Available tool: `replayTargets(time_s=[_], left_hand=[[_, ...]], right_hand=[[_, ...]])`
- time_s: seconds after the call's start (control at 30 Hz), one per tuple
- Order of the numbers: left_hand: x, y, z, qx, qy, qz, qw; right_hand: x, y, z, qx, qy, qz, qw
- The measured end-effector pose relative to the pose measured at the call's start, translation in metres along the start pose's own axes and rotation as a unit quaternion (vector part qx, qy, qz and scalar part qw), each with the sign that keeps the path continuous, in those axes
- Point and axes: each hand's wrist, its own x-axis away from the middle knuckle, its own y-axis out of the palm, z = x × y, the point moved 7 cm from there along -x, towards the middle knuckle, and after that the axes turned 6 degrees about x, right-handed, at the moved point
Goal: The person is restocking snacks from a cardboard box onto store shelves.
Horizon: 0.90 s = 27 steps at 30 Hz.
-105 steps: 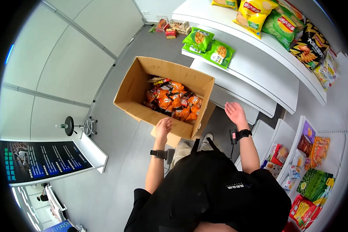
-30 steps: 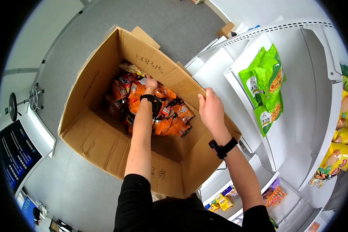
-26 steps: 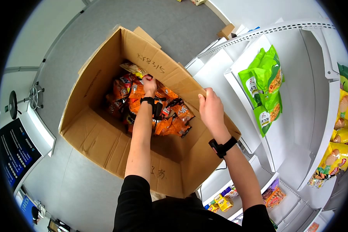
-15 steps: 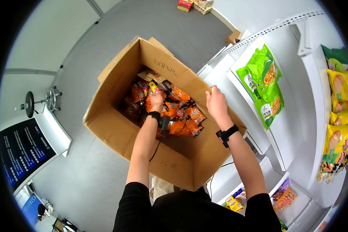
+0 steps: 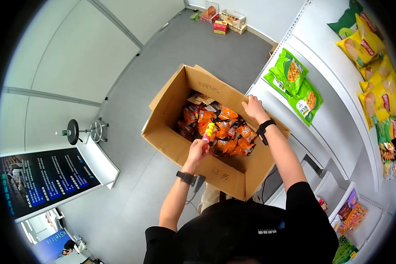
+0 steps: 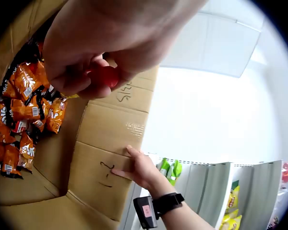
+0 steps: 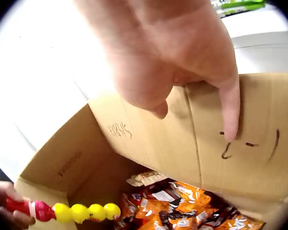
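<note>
Two hands worked at a cardboard box on the grey floor; the left hand pinched the red end of a stick of yellow beads, fingers curled round it, just above the box's near wall; the right hand held the far right rim, fingers laid down the inner wall; orange snack packets lay heaped inside the box; green packets lay on a white shelf to the right, well apart from the stick.

Right hand holds box wall (left hand grips beaded stick).
</note>
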Motion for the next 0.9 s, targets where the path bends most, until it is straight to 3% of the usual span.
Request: replayTargets(time_s=[0.1, 0.13, 0.27, 0.33, 0.43, 0.5, 0.73, 0.9], left_hand=[[0.04, -0.002, 0.008, -0.028, 0.0, -0.001, 1.0], [0.051, -0.002, 0.01, -0.032, 0.007, -0.008, 0.999], [0.074, 0.008, 0.016, -0.049, 0.029, -0.053, 0.997], [0.082, 0.016, 0.017, -0.053, 0.035, -0.091, 0.994], [0.089, 0.043, 0.021, -0.051, 0.054, -0.162, 0.984], [0.095, 0.061, 0.022, -0.037, 0.068, -0.217, 0.973], [0.126, 0.106, 0.011, -0.122, 0.083, -0.336, 0.93], [0.141, 0.12, -0.019, -0.176, 0.076, -0.409, 0.892]], right_hand=[[0.013, -0.006, 0.004, -0.037, -0.015, 0.022, 0.999], [0.019, -0.004, 0.009, -0.053, -0.007, -0.024, 0.998], [0.058, -0.014, 0.015, -0.02, -0.038, 0.059, 0.997], [0.087, -0.008, 0.013, -0.204, -0.033, -0.005, 0.978], [0.149, 0.001, -0.005, -0.407, 0.046, -0.129, 0.903], [0.182, 0.02, -0.012, -0.515, 0.04, -0.161, 0.841], [0.247, 0.013, -0.041, -0.752, 0.041, -0.167, 0.636], [0.268, 0.009, -0.018, -0.789, 0.043, -0.09, 0.606]])
